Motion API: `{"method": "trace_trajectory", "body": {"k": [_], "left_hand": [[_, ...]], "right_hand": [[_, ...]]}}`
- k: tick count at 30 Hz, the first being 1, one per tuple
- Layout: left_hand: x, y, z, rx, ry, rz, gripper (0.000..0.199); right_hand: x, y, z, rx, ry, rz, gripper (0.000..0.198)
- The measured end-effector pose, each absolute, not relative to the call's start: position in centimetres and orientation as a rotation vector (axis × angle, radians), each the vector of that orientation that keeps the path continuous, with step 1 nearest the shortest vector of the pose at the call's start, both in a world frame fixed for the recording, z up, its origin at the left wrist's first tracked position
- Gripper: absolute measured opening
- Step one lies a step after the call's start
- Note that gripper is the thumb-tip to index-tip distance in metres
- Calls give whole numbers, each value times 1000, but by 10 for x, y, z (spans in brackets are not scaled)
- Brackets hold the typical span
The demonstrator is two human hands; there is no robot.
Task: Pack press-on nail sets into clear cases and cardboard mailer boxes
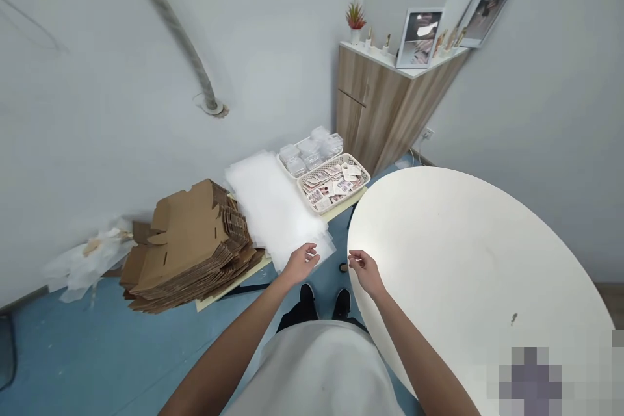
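My left hand (300,264) hovers over the near corner of a stack of translucent white sheets (275,205). Its fingers are loosely bent and apart, with nothing in them. Over the left edge of the round white table (448,240), my right hand (366,273) is held with its fingers slightly curled and no object showing in it. Left of the sheets lies a thick pile of flat brown cardboard boxes (180,240). Behind the sheets, one white basket (319,210) holds printed cards (336,185), and another holds clear plastic boxes (312,153).
A wood-grain cabinet (373,101) stands in the corner, bearing picture frames (420,39), a small potted plant (355,19) and little bottles. Crumpled plastic wrap (95,257) lies at the left wall. A pipe (175,29) runs down the wall. A pixelated patch covers the lower right.
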State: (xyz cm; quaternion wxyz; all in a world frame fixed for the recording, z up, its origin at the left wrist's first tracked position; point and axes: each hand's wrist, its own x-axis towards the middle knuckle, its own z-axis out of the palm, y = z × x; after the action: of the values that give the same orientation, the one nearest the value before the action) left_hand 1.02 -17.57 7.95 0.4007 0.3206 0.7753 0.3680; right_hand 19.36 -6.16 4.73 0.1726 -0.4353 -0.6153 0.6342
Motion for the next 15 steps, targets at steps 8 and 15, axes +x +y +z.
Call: {"method": "trace_trajectory", "body": {"k": [8, 15], "left_hand": [[-42, -169, 75, 896, 1919, 1007, 36], [-69, -155, 68, 900, 1824, 999, 38]], "right_hand": [[136, -48, 56, -1278, -1744, 1717, 36], [106, -41, 69, -1339, -1743, 1640, 37]]}}
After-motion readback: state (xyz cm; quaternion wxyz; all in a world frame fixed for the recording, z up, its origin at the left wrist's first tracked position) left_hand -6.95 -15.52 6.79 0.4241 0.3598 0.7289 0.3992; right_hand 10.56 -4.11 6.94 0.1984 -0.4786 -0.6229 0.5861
